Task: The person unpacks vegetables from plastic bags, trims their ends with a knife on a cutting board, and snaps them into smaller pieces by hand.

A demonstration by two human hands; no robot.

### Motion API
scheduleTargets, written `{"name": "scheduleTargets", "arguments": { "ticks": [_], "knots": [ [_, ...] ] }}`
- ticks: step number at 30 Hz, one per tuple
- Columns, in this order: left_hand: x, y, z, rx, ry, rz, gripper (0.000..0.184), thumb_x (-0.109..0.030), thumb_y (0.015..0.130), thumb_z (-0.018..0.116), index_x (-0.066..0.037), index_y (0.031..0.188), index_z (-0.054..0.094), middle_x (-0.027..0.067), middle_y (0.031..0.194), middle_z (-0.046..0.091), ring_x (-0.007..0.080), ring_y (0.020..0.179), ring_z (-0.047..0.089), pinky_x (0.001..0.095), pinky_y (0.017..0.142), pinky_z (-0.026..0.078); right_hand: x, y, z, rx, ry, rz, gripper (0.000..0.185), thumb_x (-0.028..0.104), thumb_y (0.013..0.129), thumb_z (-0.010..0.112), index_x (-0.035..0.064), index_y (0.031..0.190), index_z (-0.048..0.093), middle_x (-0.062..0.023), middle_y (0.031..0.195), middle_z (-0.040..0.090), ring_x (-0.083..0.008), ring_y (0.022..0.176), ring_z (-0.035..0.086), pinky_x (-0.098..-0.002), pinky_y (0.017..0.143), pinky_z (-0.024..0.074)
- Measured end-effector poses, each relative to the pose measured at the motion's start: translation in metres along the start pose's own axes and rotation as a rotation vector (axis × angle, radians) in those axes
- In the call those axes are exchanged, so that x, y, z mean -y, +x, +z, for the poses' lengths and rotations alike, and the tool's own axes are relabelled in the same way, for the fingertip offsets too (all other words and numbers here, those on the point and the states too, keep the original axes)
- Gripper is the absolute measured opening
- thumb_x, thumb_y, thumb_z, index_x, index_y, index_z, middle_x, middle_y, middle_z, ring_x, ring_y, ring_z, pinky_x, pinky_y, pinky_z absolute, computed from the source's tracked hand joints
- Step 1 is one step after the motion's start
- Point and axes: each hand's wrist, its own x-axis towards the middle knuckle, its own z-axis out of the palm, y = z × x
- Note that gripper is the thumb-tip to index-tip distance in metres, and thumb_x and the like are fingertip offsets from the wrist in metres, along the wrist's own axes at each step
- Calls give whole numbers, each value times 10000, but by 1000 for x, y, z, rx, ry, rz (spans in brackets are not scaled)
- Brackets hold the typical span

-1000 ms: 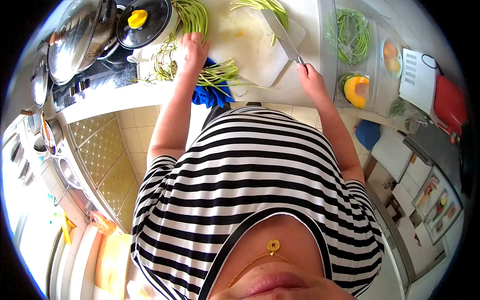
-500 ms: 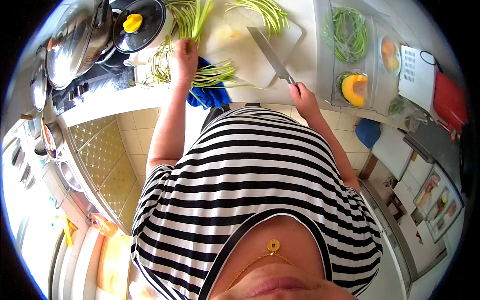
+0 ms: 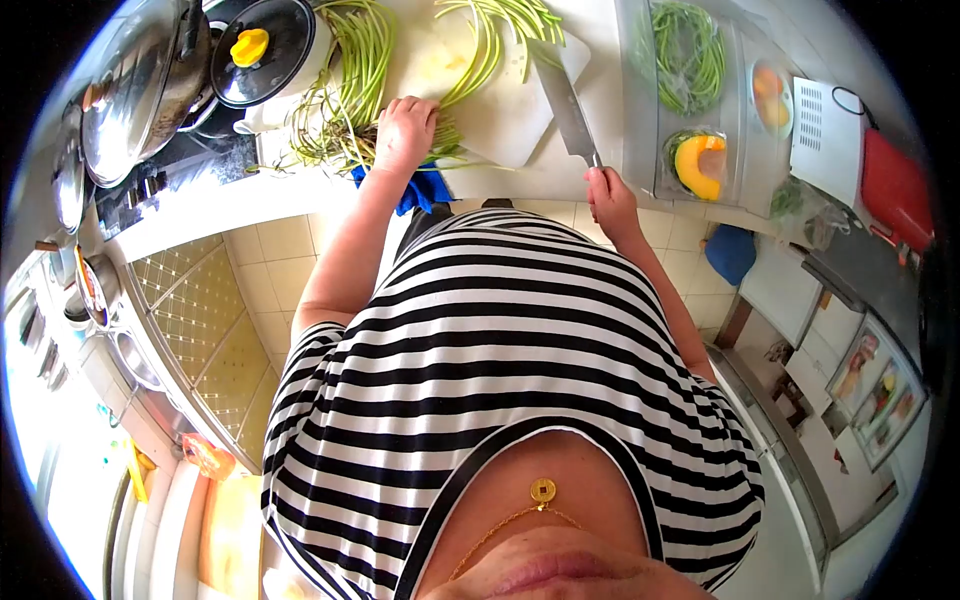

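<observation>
Two bare hands are at the white bench (image 3: 600, 145). The left hand (image 3: 405, 135) has a narrow grip, with its fingers closed on the near ends of some green stems (image 3: 484, 62), which curve toward the far side over the white cutting board (image 3: 515, 125). The right hand (image 3: 611, 200) has its grip closed around the handle of a knife (image 3: 567, 108). The blade points to the far side, above the right part of the board, and its tip overlaps the far stems in this view; I cannot tell if it touches them.

To the left of the board lies a pile of similar stems (image 3: 362, 62), and farther left there is a black lid (image 3: 288, 40) with a yellow knob (image 3: 248, 47). A blue cloth (image 3: 427, 190) hangs at the near edge. On the right, a pumpkin piece (image 3: 695, 175) lies near to bagged green stalks (image 3: 690, 60).
</observation>
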Motion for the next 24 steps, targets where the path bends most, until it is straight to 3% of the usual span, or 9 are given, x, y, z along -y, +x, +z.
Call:
{"name": "scheduleTargets", "arguments": {
  "ticks": [3,8,12,15,18,24],
  "knots": [
    [-4,8,-9,-82,-208,2,128,-109,813,627,-53,923,657,118,857,626,291,829,604,371,759,484,0,-4,3,29,-22,-39,353,351,930,490,10,857,547,-80,610,525,-161,547,502,-320,555,421],
    [-1,20,-16,-157,-282,-56,108,-82,825,617,-49,925,639,119,841,621,278,772,621,350,696,499,4,-8,6,30,-28,-54,365,361,929,490,9,842,534,-85,614,526,-171,566,502,-324,569,420],
    [9,26,-6,-196,-182,-128,74,-71,797,609,-66,871,608,111,823,610,314,781,596,393,698,487,0,-9,6,24,-12,-55,363,362,931,487,14,835,533,-82,611,525,-172,560,498,-322,563,417],
    [21,26,5,-169,43,42,115,-120,733,611,-126,845,639,43,956,599,255,883,580,390,744,457,1,-11,6,28,-24,-44,363,362,932,484,17,830,533,-78,608,524,-172,559,498,-321,562,417],
    [4,21,-7,-195,276,135,114,-166,707,630,-157,815,668,17,956,590,235,914,555,401,755,441,2,-14,6,41,-26,-31,367,367,932,485,19,826,531,-76,605,522,-174,558,498,-325,562,418],
    [1,19,-2,-124,238,76,101,-208,702,654,-149,782,670,31,857,586,245,832,563,403,698,457,-3,-17,5,40,-30,-44,366,369,929,487,20,834,538,-73,604,520,-171,559,497,-330,564,417]
  ]
}}
